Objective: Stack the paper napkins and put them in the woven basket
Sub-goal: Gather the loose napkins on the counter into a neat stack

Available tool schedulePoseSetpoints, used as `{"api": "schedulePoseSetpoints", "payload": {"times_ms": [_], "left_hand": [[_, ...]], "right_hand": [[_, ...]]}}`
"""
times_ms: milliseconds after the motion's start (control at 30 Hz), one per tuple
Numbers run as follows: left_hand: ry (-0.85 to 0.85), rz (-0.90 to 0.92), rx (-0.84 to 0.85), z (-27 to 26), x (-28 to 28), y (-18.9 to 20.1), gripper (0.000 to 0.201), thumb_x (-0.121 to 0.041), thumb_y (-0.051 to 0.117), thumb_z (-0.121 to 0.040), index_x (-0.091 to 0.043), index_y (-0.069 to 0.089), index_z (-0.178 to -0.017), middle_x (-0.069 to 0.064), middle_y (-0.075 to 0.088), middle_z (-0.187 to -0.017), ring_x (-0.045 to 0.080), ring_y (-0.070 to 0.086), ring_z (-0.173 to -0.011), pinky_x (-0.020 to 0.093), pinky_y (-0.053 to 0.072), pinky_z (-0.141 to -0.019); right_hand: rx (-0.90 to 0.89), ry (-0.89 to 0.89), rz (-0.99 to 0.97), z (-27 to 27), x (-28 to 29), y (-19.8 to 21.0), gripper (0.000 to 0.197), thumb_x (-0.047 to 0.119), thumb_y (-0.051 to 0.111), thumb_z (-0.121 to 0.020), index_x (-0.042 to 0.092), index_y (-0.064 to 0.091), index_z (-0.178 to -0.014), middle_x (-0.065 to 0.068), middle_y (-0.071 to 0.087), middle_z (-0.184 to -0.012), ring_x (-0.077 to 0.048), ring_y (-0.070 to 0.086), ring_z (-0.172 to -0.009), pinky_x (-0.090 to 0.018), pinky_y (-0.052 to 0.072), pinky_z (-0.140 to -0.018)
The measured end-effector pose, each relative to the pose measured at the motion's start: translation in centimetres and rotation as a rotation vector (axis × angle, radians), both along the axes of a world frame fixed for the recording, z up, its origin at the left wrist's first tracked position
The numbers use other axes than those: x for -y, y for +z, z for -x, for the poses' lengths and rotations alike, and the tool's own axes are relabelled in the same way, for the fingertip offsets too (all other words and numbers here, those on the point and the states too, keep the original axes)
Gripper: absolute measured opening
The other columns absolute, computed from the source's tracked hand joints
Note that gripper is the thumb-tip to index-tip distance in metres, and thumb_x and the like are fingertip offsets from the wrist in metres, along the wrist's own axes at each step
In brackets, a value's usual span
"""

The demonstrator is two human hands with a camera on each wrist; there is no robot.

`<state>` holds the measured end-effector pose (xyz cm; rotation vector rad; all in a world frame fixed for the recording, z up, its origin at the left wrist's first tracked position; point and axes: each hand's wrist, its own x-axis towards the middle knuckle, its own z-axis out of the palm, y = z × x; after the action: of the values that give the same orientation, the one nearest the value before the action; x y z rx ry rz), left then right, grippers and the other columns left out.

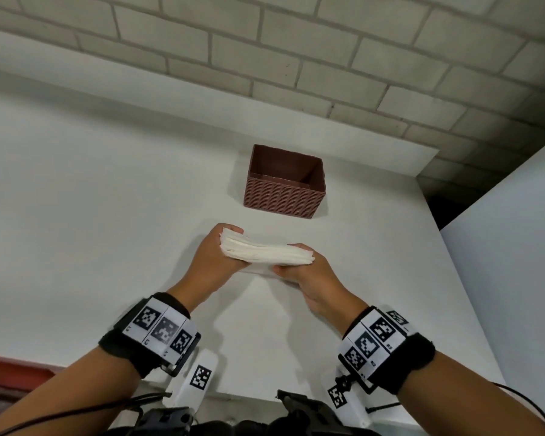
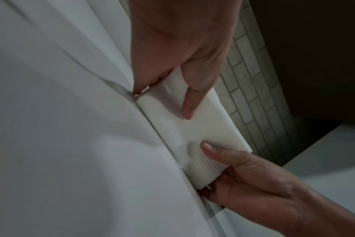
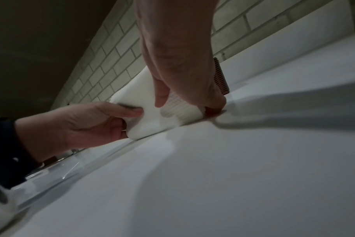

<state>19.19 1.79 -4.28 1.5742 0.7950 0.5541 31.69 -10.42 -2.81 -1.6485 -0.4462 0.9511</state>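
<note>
Both hands are gripping one napkin stack (image 1: 266,252) on edge on the white table (image 1: 107,199): left hand (image 1: 213,259) and right hand (image 1: 309,278) pinching opposite ends, near the brown basket (image 1: 283,196).

Woven basket (image 3: 221,77) mostly hidden behind right hand (image 3: 180,52); basket floor partly obscured by near wall.

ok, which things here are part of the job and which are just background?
In the job:
napkins, gripped at each end by left hand and right hand
basket, nothing visible inside

Background:
table
brick wall
wrist bands
</note>
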Motion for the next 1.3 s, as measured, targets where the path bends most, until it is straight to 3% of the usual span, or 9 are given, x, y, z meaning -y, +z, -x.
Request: {"api": "schedulePoseSetpoints", "payload": {"times_ms": [133, 233, 367, 500, 700, 900, 1000, 1066, 1300], "left_hand": [[0.009, -0.104, -0.037, 0.5, -0.7, 1.4, 0.044, -0.019, 0.075, -0.075, -0.014, 0.053, -0.113, -0.008, 0.061, -0.096, 0.005, 0.058, -0.087, 0.011, 0.047, -0.069], [0.006, -0.056, -0.046, 0.8, -1.3, 3.3, 0.043, -0.031, 0.064, -0.083, -0.025, 0.042, -0.12, -0.012, 0.056, -0.1, 0.006, 0.057, -0.09, 0.02, 0.048, -0.071], [-0.001, 0.343, 0.067, 0.3, -1.4, 4.4, 0.039, -0.024, 0.06, -0.088, -0.021, 0.047, -0.125, 0.0, 0.063, -0.109, 0.018, 0.062, -0.097, 0.028, 0.051, -0.076], [-0.023, 0.329, -0.101, -0.3, -1.3, 3.1, 0.03, -0.016, 0.062, -0.086, -0.009, 0.059, -0.115, 0.012, 0.066, -0.116, 0.027, 0.063, -0.102, 0.035, 0.051, -0.084], [-0.16, 0.481, -0.169, -1.3, -1.9, 4.1, 0.071, -0.007, 0.062, -0.085, -0.023, 0.023, -0.143, 0.008, 0.051, -0.13, 0.025, 0.054, -0.11, 0.038, 0.05, -0.085], [-0.108, 0.137, -0.047, -6.3, -5.8, 9.2, 0.028, -0.006, 0.06, -0.087, -0.016, 0.056, -0.112, 0.009, 0.057, -0.111, 0.018, 0.057, -0.093, 0.038, 0.051, -0.089], [-0.062, -0.049, -0.064, -9.7, -7.7, 9.3, 0.019, -0.011, 0.062, -0.086, -0.013, 0.064, -0.105, 0.009, 0.058, -0.107, 0.023, 0.057, -0.102, 0.033, 0.047, -0.092], [-0.097, -0.155, -0.123, -11.5, -8.6, 8.6, 0.03, -0.013, 0.061, -0.087, -0.008, 0.062, -0.116, 0.011, 0.057, -0.121, 0.025, 0.054, -0.115, 0.027, 0.042, -0.093], [-0.249, -0.539, -0.475, -14.1, -10.2, 7.3, 0.041, -0.004, 0.049, -0.091, -0.002, 0.05, -0.132, 0.015, 0.044, -0.143, 0.027, 0.04, -0.132, 0.023, 0.031, -0.102]], "right_hand": [[0.013, 0.029, 0.043, -0.8, 0.1, 1.1, 0.03, 0.012, 0.075, -0.078, 0.015, 0.065, -0.106, -0.008, 0.071, -0.108, -0.027, 0.066, -0.103, -0.041, 0.053, -0.084], [-0.073, 0.137, 0.068, -1.9, -0.1, 3.1, 0.028, 0.025, 0.068, -0.085, 0.014, 0.063, -0.109, -0.004, 0.072, -0.105, -0.018, 0.069, -0.095, -0.028, 0.058, -0.078], [-0.287, 0.121, 0.066, -2.1, -0.6, 4.2, 0.03, 0.022, 0.065, -0.087, 0.007, 0.061, -0.113, -0.011, 0.071, -0.105, -0.023, 0.07, -0.089, -0.03, 0.06, -0.07], [-0.386, 0.141, 0.145, -1.7, -0.8, 4.2, 0.018, 0.002, 0.06, -0.088, 0.002, 0.058, -0.107, -0.013, 0.067, -0.094, -0.018, 0.073, -0.062, -0.029, 0.061, -0.053], [-0.335, 0.104, 0.182, -3.7, -0.8, 5.9, 0.012, 0.002, 0.055, -0.091, 0.007, 0.056, -0.102, -0.011, 0.063, -0.096, -0.022, 0.063, -0.081, -0.028, 0.06, -0.047], [0.159, -0.116, 0.032, -8.8, -4.4, 8.9, 0.06, 0.009, 0.061, -0.089, 0.025, 0.033, -0.14, -0.005, 0.055, -0.115, -0.018, 0.064, -0.082, -0.03, 0.062, -0.055], [0.536, -0.135, 0.038, -10.7, -6.9, 8.3, 0.068, 0.01, 0.056, -0.09, 0.033, 0.024, -0.146, -0.014, 0.05, -0.14, -0.031, 0.056, -0.118, -0.044, 0.051, -0.098], [0.679, -0.109, 0.087, -11.6, -8.2, 7.9, 0.055, 0.004, 0.047, -0.094, 0.023, 0.036, -0.144, -0.008, 0.042, -0.148, -0.024, 0.043, -0.134, -0.031, 0.034, -0.113], [0.741, 0.057, 0.338, -12.8, -10.8, 6.4, 0.037, -0.001, 0.043, -0.091, 0.009, 0.065, -0.119, -0.006, 0.059, -0.134, -0.02, 0.052, -0.125, -0.02, 0.037, -0.101]]}}
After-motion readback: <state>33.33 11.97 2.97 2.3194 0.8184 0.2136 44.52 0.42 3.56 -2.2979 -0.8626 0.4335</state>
